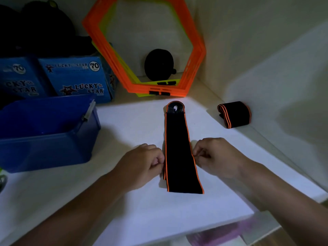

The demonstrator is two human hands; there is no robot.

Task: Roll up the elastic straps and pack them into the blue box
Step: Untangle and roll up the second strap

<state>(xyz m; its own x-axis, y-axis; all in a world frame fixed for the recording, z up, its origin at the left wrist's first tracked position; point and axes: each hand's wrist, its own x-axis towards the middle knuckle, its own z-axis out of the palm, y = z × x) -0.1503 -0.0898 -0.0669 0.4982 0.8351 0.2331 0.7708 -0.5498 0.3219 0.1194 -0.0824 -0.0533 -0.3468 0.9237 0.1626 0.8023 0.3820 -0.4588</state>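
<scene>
We pinch the long strap (179, 148), flat mid-frame on the counter (134, 125), left hand (143, 162) and right hand (214, 157) each in a fingertip grip on an edge. Uneven tension could skew the roll, making it bulky for the blue box (53, 139) at left.

Strap (179, 148) flat (unrolled); box (44, 151) open.

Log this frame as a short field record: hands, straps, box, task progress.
left hand: pinching left edge of the flat strap
right hand: pinching its right edge
flat strap: black with orange edging, laid out lengthwise on the white surface, not rolled
second strap: folded or loosely rolled, far right, untouched
blue box: open at left, no strap visible inside
behind: orange hexagon frames, blue cartons
progress: nothing packed yet
</scene>
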